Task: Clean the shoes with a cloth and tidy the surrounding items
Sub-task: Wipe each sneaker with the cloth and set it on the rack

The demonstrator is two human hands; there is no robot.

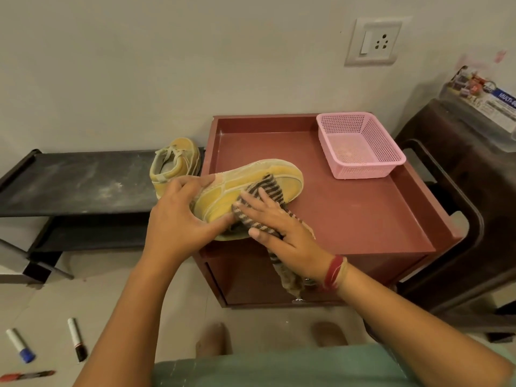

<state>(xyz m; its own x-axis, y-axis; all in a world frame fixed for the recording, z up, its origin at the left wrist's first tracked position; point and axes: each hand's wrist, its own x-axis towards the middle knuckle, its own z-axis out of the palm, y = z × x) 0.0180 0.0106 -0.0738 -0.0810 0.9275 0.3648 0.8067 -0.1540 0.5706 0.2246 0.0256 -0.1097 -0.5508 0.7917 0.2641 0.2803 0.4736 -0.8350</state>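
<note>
Left hand [178, 216] grasps yellow shoe [251, 178]; right hand [279, 227], fingers straight, presses striped cloth [269, 188] on it, basket [360, 173] at two o'clock

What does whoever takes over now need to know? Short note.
Left hand grips the yellow shoe at the heel, over the red cabinet.
Right hand presses the striped cloth flat on its side.
Second shoe sits on the black rack; pink basket on the cabinet, three markers on the floor.
Done: wiping under way. Left: finish this shoe, wipe the second, probably gather the markers.
</note>
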